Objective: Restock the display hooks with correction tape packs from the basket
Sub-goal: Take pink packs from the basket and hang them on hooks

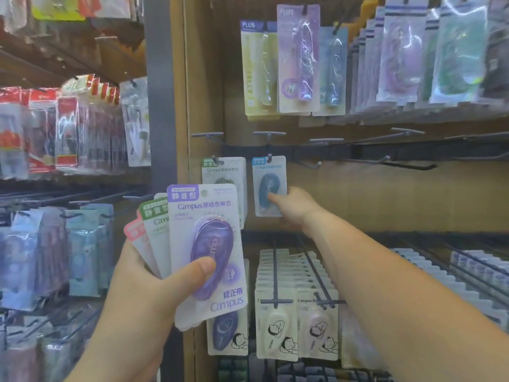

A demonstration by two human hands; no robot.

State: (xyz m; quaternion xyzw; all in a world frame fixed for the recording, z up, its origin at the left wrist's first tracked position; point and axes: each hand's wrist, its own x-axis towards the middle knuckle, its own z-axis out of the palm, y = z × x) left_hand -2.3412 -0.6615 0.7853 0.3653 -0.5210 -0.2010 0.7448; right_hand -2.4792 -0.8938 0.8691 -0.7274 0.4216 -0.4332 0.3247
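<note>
My left hand (148, 288) grips a fan of correction tape packs low in front of me, thumb pressed across the front one and fingers curled behind the stack. The front one is the purple pack (206, 244), upright, with a purple tape shell under its clear bubble. Behind it, peeking out on its left, sit a green-labelled pack (154, 219) and a pink-labelled pack (135, 230), each tilted a little further left.

My right hand (293, 208) reaches up to the wooden display panel (385, 194) and pinches the blue pack (268, 186): my thumb lies on its bubble and my fingers are tucked behind its right edge. That pack hangs by its top hole on a hook (269, 158). Just to its left, the hung green pack (221, 175) sits on the neighbouring hook, partly hidden by the purple one I hold.

To the right, more hooks (312, 164) jut from the same dark rail (358, 153). Above it hang taller packs (298, 59) marked PLUS. Below it, rows of packs fill long hooks, a cream pack (275, 326) and a pale pink pack (318, 326) at their fronts.
</note>
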